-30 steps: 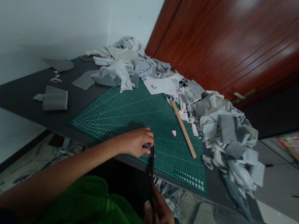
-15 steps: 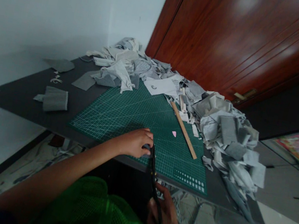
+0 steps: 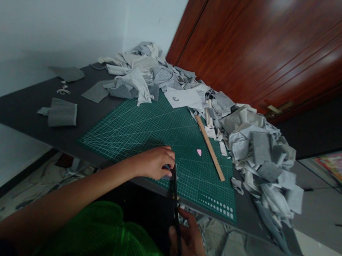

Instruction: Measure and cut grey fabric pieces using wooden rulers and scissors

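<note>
Grey piece (image 3: pixel 168 167) held at the scissors (image 3: pixel 175 187); cut apparently unfinished.
At the near edge of the green mat (image 3: pixel 158 125), it is pinched by the fingers of the left hand (image 3: pixel 156 163); the scissors are held in the right hand's (image 3: pixel 191 251) curled fingers. Scraps (image 3: pixel 260 147) are heaped far and right; no brand or writing is legible.

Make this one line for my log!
left hand: pinching small grey piece | right hand: holding black scissors | wooden strip: lying on green mat

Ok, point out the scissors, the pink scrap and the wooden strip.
Scissors (image 3: pixel 175 196): head view, around the pivot.
Pink scrap (image 3: pixel 199 152): head view, middle of its face.
Wooden strip (image 3: pixel 209 148): head view, about halfway along its length.
</note>
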{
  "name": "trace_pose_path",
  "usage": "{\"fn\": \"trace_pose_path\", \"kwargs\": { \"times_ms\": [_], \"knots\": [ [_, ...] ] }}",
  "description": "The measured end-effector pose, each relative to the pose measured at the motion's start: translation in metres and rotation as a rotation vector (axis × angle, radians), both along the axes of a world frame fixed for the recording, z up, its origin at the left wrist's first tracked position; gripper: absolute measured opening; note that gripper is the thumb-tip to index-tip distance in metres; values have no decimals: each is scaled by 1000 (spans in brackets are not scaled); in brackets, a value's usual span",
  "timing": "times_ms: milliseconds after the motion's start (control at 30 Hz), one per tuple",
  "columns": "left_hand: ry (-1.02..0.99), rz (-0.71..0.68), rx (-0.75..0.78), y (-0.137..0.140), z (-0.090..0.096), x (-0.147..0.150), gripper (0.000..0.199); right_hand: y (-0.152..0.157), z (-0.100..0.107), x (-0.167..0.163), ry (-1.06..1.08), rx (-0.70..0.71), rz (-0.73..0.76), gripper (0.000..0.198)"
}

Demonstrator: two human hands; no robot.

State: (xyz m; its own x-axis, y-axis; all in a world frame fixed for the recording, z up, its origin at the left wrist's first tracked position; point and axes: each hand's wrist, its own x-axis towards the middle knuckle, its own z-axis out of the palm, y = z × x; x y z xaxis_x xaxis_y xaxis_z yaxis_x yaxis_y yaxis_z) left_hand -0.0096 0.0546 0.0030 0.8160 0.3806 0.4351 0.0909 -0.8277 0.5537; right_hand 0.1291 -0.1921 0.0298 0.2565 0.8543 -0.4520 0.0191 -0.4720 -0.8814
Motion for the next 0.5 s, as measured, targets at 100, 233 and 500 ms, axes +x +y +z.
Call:
{"fn": "trace_pose_path", "kwargs": {
  "times_ms": [100, 233, 500],
  "knots": [
    [0, 2, -1, 0, -1, 0, 10, -1, 1, 0, 17, 5, -12, 74],
    [-11, -5, -13, 0, -1, 1, 10, -4, -1, -4, 74, 35, -98, 78],
    [-124, 219, -187, -4, 2, 3, 20, -3, -10, -1, 265, 118, -165, 68]
  ]
}}
